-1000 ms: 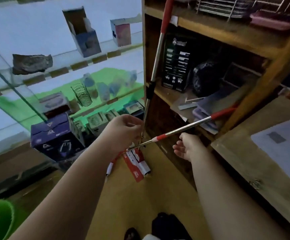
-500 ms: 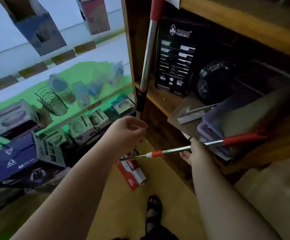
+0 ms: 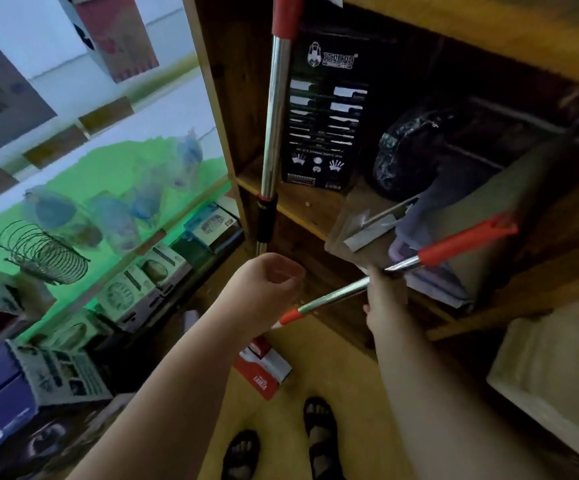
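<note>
A long metal pole [image 3: 274,112] with a red upper sleeve and a black collar stands nearly upright in front of the wooden shelf unit [image 3: 295,209]. My left hand [image 3: 264,289] grips its lower end with curled fingers. A second, thinner metal rod [image 3: 336,296] with red sections runs slantwise from below my left hand up to the right, over the lower shelf. My right hand [image 3: 383,299] holds this rod near its middle. Where the rod's left end meets the pole is hidden behind my left hand.
The shelf holds a black printed box [image 3: 322,112], a dark round bundle [image 3: 409,150] and flat packets [image 3: 430,258]. A red and white package [image 3: 264,370] lies on the yellow floor near my sandalled feet [image 3: 319,438]. Boxed goods [image 3: 135,296] line the glass shelves at left.
The view has moved closer to the shelf. My right hand, open below the slanted rod a second ago, has risen and taken hold of it. The left hand keeps its grip on the pole.
</note>
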`<state>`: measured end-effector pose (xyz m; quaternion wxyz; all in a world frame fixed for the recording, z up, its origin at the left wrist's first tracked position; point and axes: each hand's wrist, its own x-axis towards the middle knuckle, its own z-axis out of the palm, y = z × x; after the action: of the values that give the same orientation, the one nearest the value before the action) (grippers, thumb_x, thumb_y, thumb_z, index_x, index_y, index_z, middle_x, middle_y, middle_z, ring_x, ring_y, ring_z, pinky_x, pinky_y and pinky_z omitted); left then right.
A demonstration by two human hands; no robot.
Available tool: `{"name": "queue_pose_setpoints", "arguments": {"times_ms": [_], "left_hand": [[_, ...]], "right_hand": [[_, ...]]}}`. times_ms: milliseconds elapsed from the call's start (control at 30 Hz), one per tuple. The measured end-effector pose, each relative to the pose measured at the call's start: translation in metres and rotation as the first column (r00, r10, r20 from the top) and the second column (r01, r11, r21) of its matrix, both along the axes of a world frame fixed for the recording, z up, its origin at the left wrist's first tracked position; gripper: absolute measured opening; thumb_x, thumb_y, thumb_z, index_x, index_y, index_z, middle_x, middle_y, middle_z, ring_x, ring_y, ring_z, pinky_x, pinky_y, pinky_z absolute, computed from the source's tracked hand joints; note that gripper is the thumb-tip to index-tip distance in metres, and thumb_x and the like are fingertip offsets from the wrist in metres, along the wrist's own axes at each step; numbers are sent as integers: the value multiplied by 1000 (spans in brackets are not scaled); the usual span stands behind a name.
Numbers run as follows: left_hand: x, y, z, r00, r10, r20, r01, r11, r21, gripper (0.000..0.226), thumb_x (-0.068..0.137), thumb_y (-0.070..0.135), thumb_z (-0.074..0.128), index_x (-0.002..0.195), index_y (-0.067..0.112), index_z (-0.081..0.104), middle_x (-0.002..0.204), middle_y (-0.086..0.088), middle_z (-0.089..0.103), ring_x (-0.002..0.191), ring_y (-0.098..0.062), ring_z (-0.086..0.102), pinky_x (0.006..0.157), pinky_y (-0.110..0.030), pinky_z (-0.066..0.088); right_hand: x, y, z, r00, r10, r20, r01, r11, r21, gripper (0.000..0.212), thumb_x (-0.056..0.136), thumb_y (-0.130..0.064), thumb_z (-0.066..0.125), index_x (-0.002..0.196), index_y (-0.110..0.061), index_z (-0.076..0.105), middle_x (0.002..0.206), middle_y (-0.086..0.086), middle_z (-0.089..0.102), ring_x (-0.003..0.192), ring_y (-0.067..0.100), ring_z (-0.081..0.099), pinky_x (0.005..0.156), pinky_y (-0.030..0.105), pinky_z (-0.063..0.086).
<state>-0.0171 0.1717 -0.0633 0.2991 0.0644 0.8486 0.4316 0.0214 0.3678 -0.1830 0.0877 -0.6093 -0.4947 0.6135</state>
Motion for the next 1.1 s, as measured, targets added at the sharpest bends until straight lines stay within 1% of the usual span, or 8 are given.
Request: {"name": "queue_pose_setpoints", "arguments": {"times_ms": [133, 233, 333, 500, 700, 867, 1000, 1100], "left_hand": [[-8, -24, -1, 970, -179, -164, 147, 970, -191, 31, 96, 16, 61, 126, 25, 66, 121, 2, 69, 102, -14, 68, 78, -22, 54], [-12, -52, 2, 897, -370, -242, 260, 884, -389, 44, 96, 24, 63, 139, 26, 55, 130, -2, 63, 109, -18, 65, 86, -30, 58], [-15, -81, 3, 861, -454, -231, 332, 844, -420, 47, 101, 31, 54, 148, 25, 46, 143, -5, 56, 124, -23, 59, 98, -37, 54], [-6, -93, 18, 903, -366, -226, 341, 929, -143, 43, 105, 50, 37, 140, 26, 48, 123, 0, 63, 107, -20, 62, 87, -34, 51], [47, -62, 48, 921, -313, -232, 369, 891, 263, 26, 100, 59, 36, 92, 39, 51, 86, -5, 64, 68, -13, 61, 67, -39, 53], [125, -1, 86, 874, -382, -301, 484, 743, 463, 40, 91, 65, 28, 90, 31, 47, 75, 4, 54, 52, 3, 48, 53, -16, 41], [223, 58, 125, 792, -508, -337, 604, 577, 550, 23, 107, 33, 37, 90, 46, 44, 85, 15, 56, 70, 2, 54, 62, -16, 46], [315, 90, 145, 653, -638, -409, 732, 394, 556, 22, 109, 35, 34, 98, 46, 50, 74, 12, 64, 68, -6, 60, 61, -21, 47]], "right_hand": [[-11, -69, 35, 945, 285, -163, -269, 956, 115, 28, 93, -45, 66, 104, -19, 65, 103, 2, 75, 98, 19, 68, 94, 44, 55], [-12, -125, 69, 873, 477, -98, -413, 832, 371, 44, 92, -59, 59, 98, -16, 69, 89, -4, 75, 79, 7, 70, 62, 14, 52], [-14, -161, 120, 853, 519, 48, -442, 672, 594, 56, 93, -68, 48, 91, -17, 70, 78, -3, 73, 67, 11, 68, 55, 26, 50], [0, -171, 210, 836, 545, 64, -411, 544, 732, 50, 94, -67, 46, 100, -20, 63, 83, -1, 74, 72, 12, 70, 61, 29, 54], [56, -160, 269, 878, 475, 54, -312, 485, 817, 41, 92, -70, 46, 101, -31, 52, 80, -4, 72, 73, 10, 70, 66, 33, 57], [141, -121, 305, 926, 341, -162, -82, 601, 795, 32, 88, -70, 54, 88, -38, 50, 82, -3, 71, 69, 4, 67, 61, 27, 52], [252, -91, 319, 941, 163, -297, 125, 648, 751, 24, 93, -58, 56, 94, -34, 53, 88, -5, 74, 78, 8, 71, 79, 42, 61], [353, -74, 326, 926, 45, -374, 283, 572, 770, 30, 88, -62, 53, 99, -34, 52, 84, -4, 73, 66, 9, 66, 78, 44, 60]]}}
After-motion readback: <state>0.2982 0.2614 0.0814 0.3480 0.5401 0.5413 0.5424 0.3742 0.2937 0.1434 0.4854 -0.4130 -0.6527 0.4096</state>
